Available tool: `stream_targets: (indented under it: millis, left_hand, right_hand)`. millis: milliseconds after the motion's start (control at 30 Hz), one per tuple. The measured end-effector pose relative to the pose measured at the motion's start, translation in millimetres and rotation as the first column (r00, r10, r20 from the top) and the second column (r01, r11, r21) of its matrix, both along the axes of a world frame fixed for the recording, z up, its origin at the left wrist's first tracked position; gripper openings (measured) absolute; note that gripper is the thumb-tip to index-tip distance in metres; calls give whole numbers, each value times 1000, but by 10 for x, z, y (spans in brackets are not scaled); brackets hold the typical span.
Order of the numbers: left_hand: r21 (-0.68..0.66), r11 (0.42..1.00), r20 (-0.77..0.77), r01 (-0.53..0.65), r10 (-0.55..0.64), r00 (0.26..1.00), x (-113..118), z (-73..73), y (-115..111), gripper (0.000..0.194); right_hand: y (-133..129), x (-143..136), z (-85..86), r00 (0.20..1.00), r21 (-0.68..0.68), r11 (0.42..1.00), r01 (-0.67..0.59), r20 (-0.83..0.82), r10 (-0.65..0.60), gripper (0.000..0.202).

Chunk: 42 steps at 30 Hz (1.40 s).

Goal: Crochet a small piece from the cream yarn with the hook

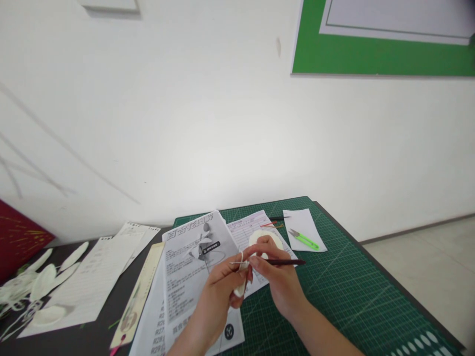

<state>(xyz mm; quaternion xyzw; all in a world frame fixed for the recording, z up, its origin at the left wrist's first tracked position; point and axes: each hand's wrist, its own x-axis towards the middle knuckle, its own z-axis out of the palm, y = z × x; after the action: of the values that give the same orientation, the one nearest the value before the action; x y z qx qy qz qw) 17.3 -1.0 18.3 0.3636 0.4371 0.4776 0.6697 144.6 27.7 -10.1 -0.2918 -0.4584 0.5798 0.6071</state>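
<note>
Over the printed sheets, my left hand (225, 283) pinches a small white crochet piece (240, 288), with a strand of white yarn passing over its fingers. My right hand (275, 272) holds a crochet hook (284, 262) with a dark handle; the hook's thin metal tip points left and meets the white piece between both hands. Behind the fingers lies a round white yarn bundle (281, 241), partly hidden by the right hand. The printed pattern sheet (185, 277) lies beneath and left of the hands.
Green snips (306, 241) rest on a white paper (315, 231) at the right of the green cutting mat (352, 296). A bookmark-like ruler (143, 287), handwritten sheets (89, 282) and white crocheted petals (43, 282) lie left. A white wall (208, 138) stands behind.
</note>
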Motion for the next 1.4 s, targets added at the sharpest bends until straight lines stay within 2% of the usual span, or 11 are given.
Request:
stream_targets:
  millis: [67, 100, 200, 267, 533, 700, 833, 1033, 1167, 1267, 1400]
  left_hand:
    - [2, 1000, -17, 15, -15, 1000, 43, -21, -10, 8]
    - [0, 1000, -22, 24, -24, 999, 62, -34, -14, 8]
    - [-10, 999, -32, 47, -47, 998, 95, -68, -20, 8]
    - [-11, 999, -41, 46, -47, 998, 98, -79, -22, 8]
    - [12, 999, -67, 38, -37, 997, 90, -33, -22, 12]
    - [30, 999, -61, 18, -16, 998, 68, -16, 8, 32]
    - [25, 1000, -42, -17, 18, 999, 70, -12, 4, 47]
    - [13, 996, -30, -93, 93, 995, 94, -4, -33, 40]
    - [98, 992, 8, -86, 85, 996, 112, -11, -31, 36]
    - [163, 986, -20, -43, 47, 999, 114, -19, -22, 44]
    - [149, 988, -55, -47, 56, 997, 85, -11, -14, 61]
  right_hand:
    - [18, 14, -10, 998, 21, 998, 57, 37, -57, 19]
    - [24, 19, -15, 998, 15, 999, 41, 50, -42, 21]
    - [20, 16, -23, 993, -55, 993, -101, 52, 104, 14]
    - [4, 4, -22, 990, -91, 986, -139, 21, 142, 9]
    - [-24, -34, 0, 991, -89, 988, -127, -64, 121, 8]
    - [-32, -42, 2, 995, -18, 997, -72, -75, 71, 4]
    - [-38, -40, 2, 985, -39, 994, -104, -145, 97, 7]
    - [-54, -45, 27, 967, -94, 985, -142, -227, 117, 10]
    - [-57, -56, 30, 957, -76, 986, -147, -263, 123, 12]
    - [-51, -64, 17, 945, -69, 979, -194, -281, 167, 12]
    - [-43, -52, 13, 948, -78, 974, -211, -259, 185, 12]
